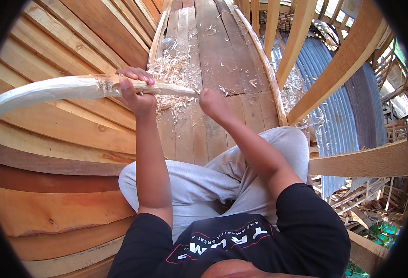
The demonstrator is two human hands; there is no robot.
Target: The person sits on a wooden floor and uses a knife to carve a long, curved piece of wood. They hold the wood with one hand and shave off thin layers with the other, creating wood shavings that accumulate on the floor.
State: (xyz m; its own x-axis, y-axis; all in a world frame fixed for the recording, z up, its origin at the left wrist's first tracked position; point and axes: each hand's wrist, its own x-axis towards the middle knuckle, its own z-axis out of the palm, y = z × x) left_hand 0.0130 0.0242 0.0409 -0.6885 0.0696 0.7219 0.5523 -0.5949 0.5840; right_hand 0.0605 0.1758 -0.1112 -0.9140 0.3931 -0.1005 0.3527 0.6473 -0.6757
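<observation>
A long, pale, curved piece of stripped wood [55, 89] reaches from the left edge to the middle of the view. It narrows toward its right end, and a rough, fibrous patch shows just left of my left hand. My left hand [140, 98] is closed around it, thumb up on the near side and fingers over the far side. At the thin right end my right hand [214, 104] makes a fist. Whatever that fist grips is hidden, though a small dark bit shows beside it at the wood's tip.
My crossed legs in grey trousers [199, 183] rest on a plank floor [220, 60]. Curled wood shavings [173, 78] lie beyond my left hand, near a small clear round object [167, 43]. Overlapping boards [60, 111] rise at left. Wooden posts [343, 60] and corrugated metal sheets [326, 92] stand right.
</observation>
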